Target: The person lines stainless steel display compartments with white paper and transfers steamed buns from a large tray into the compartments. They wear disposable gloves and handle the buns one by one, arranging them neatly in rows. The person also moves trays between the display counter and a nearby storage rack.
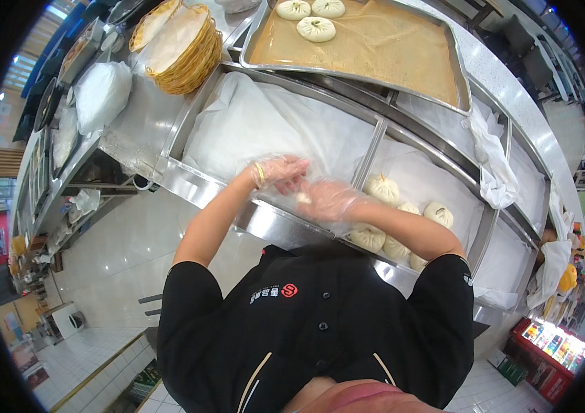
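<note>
My left hand point(282, 172) and my right hand point(332, 199), both in clear plastic gloves, meet over the front edge of a compartment lined with white cloth point(258, 124). A yellow band circles my left wrist. The fingers of both hands are bent and pressed together. A small pale bit point(303, 198) shows at my right fingertips; its kind is too small to tell. Below and beside my right forearm, several pleated steamed buns point(382, 188) sit on white cloth in the right compartment, some partly hidden by the arm.
Behind the compartments, a metal tray point(389, 41) with brown lining bears three pleated buns point(316, 29). Stacked wicker baskets point(185, 55) stand at the far left, near a white plastic bag point(103, 96). A white cloth point(493, 162) hangs over the divider at right.
</note>
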A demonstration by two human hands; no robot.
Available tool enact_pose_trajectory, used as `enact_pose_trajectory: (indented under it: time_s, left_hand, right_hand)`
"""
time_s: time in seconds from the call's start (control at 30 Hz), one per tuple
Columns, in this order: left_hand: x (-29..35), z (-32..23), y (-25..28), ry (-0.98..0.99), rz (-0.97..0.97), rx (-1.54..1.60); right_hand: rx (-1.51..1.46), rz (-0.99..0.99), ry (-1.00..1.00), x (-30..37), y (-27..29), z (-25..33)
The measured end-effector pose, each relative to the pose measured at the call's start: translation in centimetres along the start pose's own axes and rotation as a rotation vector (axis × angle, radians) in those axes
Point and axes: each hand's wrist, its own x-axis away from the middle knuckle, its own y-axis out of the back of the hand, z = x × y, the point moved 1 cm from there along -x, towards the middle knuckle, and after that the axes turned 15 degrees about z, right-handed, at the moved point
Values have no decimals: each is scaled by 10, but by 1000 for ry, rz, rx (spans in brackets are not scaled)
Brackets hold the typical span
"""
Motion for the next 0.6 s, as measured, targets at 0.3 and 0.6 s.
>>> enact_pose_trajectory:
  time_s: [0.3,0.6]
  left_hand:
    - [-22,33,-54,-214,-53,76]
    - [-10,-14,-76,-148,-358,-583]
  right_hand:
    - [375,186,5,-7,102,-14]
    - [393,-1290,-225,-111,349,-143]
